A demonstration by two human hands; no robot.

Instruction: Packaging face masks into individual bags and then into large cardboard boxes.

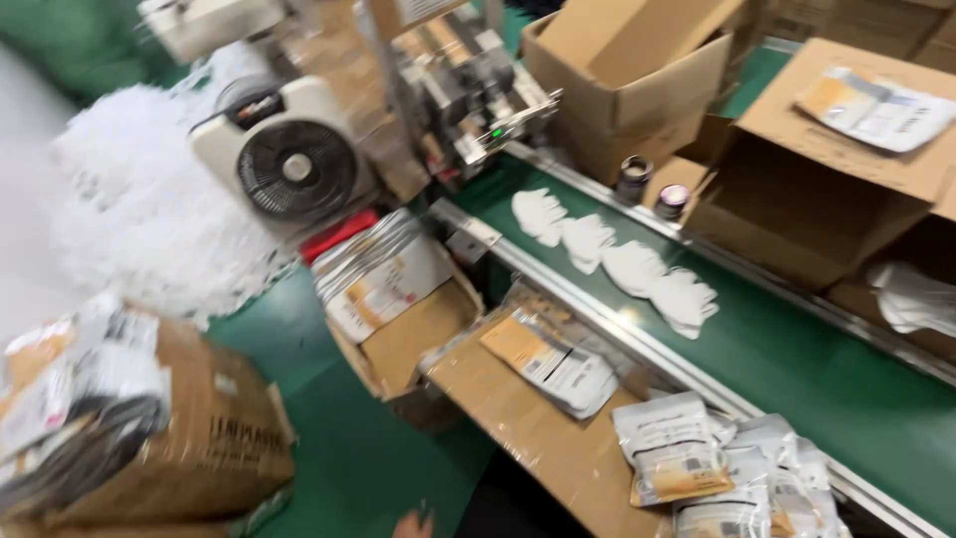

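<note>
— What do the hands hold?
— Only a fingertip point(413, 523) shows at the bottom edge, blurred; I cannot tell whose side it is, nor its grip. It touches nothing visible.
— Nearest things?
— Printed pouches point(697, 468) piled on the cardboard-covered bench point(518, 418), one pouch point(553, 364) apart.
— Containers?
— An open carton point(398, 319) holds stacked pouches.
— Around?
— White masks point(617, 261) lie in a row on the green conveyor belt point(797, 349); a fan point(296, 167) stands behind.

sealed white-orange pouches point(673, 460), heaped, cardboard ledge
</note>
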